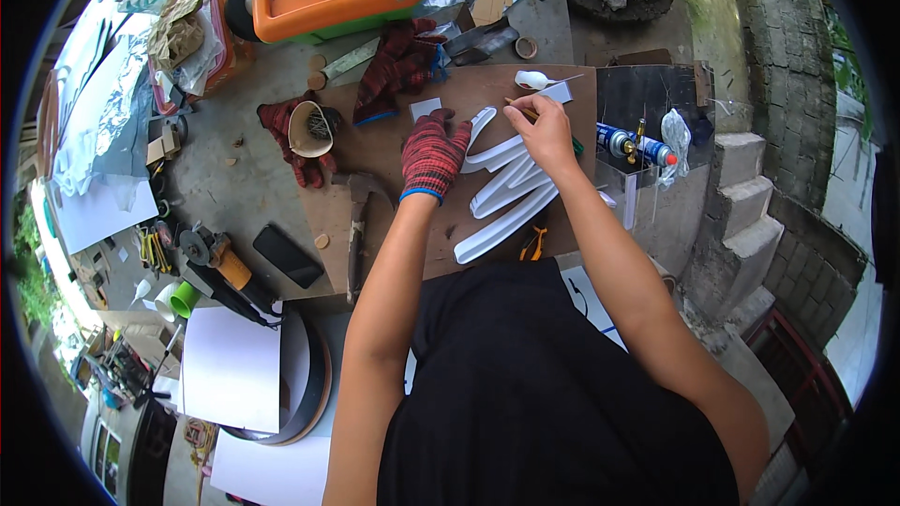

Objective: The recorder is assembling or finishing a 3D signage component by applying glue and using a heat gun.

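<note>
on the brown flat board (445, 220) in front of the black-shirted person lie the white, glossy, channel-like plastic strips (492, 236), curved and fanned out like long fingers, between and just below the two hands. their curves are already formed, so the shaping looks to me well along; the pieces rest on the board with no visible fastening, and how much is left i cannot tell from where i stand.

the left hand (433, 155), in a red-and-black knitted glove with a blue cuff, is palm down with its fingers loosely bent, beside the upper strip ends; whether it grips anything underneath, i can't tell. the bare right hand (548, 134) is closed in a pinch on a thin yellowish pencil-like stick (525, 111), held over the upper right of the strips.

as for room, a bare stretch of board lies between the left forearm and the strips. below them it is tighter: the orange-and-black-handled pliers (534, 243) sit near the lowest strip, close to the shirt. past the board's right edge are the blue metal canisters (616, 141); toward its left edge, the curved wooden-handled tool (357, 234) hems in the left forearm.
</note>
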A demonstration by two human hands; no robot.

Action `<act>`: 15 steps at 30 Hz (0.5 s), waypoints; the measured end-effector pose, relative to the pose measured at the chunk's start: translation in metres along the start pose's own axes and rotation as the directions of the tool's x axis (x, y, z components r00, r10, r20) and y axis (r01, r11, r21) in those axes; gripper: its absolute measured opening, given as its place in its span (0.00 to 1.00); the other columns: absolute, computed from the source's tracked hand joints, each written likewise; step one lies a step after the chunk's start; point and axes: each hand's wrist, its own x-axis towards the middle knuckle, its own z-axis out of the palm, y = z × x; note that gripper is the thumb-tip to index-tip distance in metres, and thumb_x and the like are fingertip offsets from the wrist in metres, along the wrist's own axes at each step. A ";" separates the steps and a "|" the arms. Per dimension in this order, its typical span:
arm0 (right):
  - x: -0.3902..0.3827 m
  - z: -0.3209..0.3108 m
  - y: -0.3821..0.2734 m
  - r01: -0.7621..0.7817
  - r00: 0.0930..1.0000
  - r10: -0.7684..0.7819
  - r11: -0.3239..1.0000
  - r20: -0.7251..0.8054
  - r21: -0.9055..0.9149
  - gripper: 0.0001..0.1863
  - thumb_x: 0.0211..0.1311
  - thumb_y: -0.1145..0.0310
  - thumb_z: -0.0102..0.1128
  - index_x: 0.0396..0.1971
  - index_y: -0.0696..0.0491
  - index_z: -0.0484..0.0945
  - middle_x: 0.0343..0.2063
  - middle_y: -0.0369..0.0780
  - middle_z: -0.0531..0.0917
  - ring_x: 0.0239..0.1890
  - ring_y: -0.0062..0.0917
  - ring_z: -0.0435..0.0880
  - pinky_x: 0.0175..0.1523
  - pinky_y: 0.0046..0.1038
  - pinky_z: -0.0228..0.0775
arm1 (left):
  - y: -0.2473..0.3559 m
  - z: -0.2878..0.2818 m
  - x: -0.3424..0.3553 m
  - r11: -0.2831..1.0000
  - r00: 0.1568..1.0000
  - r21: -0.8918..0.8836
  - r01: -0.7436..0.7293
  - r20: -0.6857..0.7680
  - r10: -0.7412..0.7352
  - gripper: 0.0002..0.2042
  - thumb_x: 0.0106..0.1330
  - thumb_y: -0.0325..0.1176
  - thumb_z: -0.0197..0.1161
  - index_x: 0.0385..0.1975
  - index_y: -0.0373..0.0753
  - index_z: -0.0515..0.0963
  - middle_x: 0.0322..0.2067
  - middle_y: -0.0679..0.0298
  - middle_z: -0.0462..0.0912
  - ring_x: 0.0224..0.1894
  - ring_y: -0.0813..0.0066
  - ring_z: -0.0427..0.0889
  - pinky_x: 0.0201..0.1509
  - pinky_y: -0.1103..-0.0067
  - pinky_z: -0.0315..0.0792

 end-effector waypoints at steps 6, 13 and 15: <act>0.013 -0.015 0.015 -0.022 0.968 0.011 0.999 -0.249 -0.042 0.19 0.50 0.61 0.71 0.40 0.53 0.77 0.36 0.41 0.79 0.44 0.37 0.75 0.53 0.38 0.66 | -0.016 -0.012 -0.019 0.994 0.993 -0.097 -0.050 -0.107 0.040 0.20 0.64 0.43 0.61 0.52 0.42 0.76 0.46 0.53 0.79 0.48 0.57 0.79 0.54 0.66 0.72; 0.035 -0.014 0.016 0.107 0.971 -0.135 0.983 -0.199 -0.147 0.24 0.48 0.63 0.72 0.48 0.43 0.79 0.40 0.40 0.77 0.49 0.36 0.73 0.54 0.38 0.63 | -0.025 -0.025 -0.049 0.986 0.979 -0.147 -0.083 -0.195 0.053 0.17 0.64 0.37 0.61 0.52 0.40 0.76 0.44 0.52 0.79 0.46 0.59 0.79 0.52 0.67 0.73; 0.038 -0.012 0.016 0.124 0.976 -0.149 0.980 -0.156 -0.158 0.18 0.49 0.63 0.71 0.43 0.45 0.81 0.40 0.39 0.77 0.49 0.35 0.73 0.55 0.38 0.62 | -0.025 -0.027 -0.056 0.985 0.976 -0.142 -0.101 -0.207 0.070 0.17 0.65 0.35 0.60 0.52 0.39 0.76 0.44 0.52 0.79 0.45 0.61 0.80 0.51 0.69 0.73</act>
